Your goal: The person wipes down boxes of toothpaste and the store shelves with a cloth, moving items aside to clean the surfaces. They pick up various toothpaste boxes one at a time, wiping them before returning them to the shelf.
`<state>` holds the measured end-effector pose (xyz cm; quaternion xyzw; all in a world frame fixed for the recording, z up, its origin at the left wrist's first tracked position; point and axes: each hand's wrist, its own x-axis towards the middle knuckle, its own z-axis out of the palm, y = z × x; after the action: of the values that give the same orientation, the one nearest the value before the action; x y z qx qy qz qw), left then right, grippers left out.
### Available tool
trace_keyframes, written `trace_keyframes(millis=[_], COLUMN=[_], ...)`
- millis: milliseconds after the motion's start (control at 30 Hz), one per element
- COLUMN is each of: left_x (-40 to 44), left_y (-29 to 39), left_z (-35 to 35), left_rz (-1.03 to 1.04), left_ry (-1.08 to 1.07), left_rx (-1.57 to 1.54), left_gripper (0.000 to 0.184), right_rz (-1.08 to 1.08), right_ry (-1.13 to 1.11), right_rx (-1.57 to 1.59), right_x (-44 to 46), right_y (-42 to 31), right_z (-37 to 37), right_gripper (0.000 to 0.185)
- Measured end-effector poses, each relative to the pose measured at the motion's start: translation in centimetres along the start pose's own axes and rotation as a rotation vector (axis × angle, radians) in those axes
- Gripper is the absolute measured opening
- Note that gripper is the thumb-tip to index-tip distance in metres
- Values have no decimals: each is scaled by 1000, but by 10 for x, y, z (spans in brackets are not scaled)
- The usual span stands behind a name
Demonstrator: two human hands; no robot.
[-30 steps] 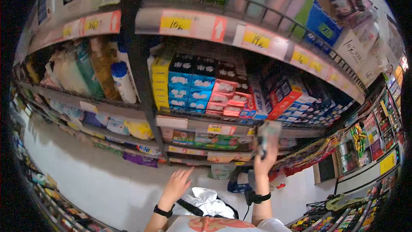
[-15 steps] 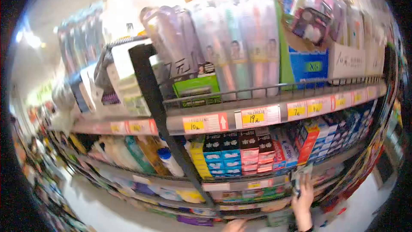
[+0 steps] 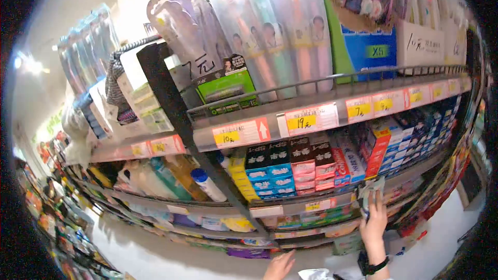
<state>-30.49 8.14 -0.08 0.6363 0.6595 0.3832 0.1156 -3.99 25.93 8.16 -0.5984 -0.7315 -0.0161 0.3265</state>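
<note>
My right hand [image 3: 374, 223], with a dark band on the wrist, is raised to the front edge of the middle shelf [image 3: 332, 205]. Its fingers press a crumpled grey-white cloth [image 3: 370, 189] against that edge; the cloth's folds hide part of the grip. Low in the view is my left hand [image 3: 280, 265], empty as far as I can see, its fingers loosely apart and partly cut off by the frame. Just above the cloth stand stacked toothpaste boxes [image 3: 350, 163] and a red-and-orange box [image 3: 377, 150].
Packaged toothbrushes [image 3: 280, 36] line the upper shelf behind a wire rail [image 3: 290, 91]. A black post [image 3: 207, 176] divides the rack. A blue-capped white bottle [image 3: 208, 185] leans left of it. Crumpled white material [image 3: 314, 275] shows at the bottom edge.
The view has shifted and sharpened. My left hand shows more fully at the bottom, and the right wrist with its band has come into sight. The cloth stays at the shelf edge.
</note>
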Motion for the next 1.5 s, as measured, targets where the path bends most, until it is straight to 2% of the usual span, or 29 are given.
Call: trace_keyframes(millis=[67, 133, 200, 333, 400, 467, 667, 800, 1000, 1067, 1133, 1233, 1367, 1500], left_x=[0, 12, 26, 81, 119, 148, 219, 263, 321, 340, 353, 351, 353, 358], left_y=[0, 23, 5, 16, 33, 60, 131, 153, 189, 190, 188, 195, 197, 189], left_z=[-4, -22, -19, -78, -117, -160, -258, -299, -365, -371, -371, -365, -363, -372], left_rz=[-42, -57, 37, 303, 531, 629, 668, 732, 688, 527, 588, 314, 250, 314], left_ry=[-45, 23, 194, 391, 559, 640, 935, 1107, 1244, 1271, 1297, 1281, 1341, 1338], left_rx=[0, -3, -130, 61, 129, 226, 295, 384, 564, 536, 560, 555, 577, 564], left_gripper=[40, 49, 50, 71, 76, 78, 61, 59, 56, 58, 61, 66, 42, 40], right_rz=[6, -33, -48, -42, -38, -79, -116, -104, -104, -89, -71, -88, -86, -150], right_ry=[51, 58, 54, 13, 10, 28, 91, 70, 86, 65, 28, 16, -41, -36], right_rx=[44, 65, 59, 88, 110, 118, 91, 66, 54, 71, 81, 81, 118, 135], right_x=[3, 2, 1, 1, 0, 1, 1, 1, 2, 3, 2, 2, 3, 6], right_y=[-19, -11, -9, -4, -7, -4, -4, -4, -1, 0, 1, 4, 6, 20], right_z=[-19, -13, -13, -8, -12, -9, -9, -11, -7, -7, -7, -8, -14, -7], right_gripper=[79, 79, 77, 74, 77, 79, 82, 81, 79, 79, 79, 79, 79, 83])
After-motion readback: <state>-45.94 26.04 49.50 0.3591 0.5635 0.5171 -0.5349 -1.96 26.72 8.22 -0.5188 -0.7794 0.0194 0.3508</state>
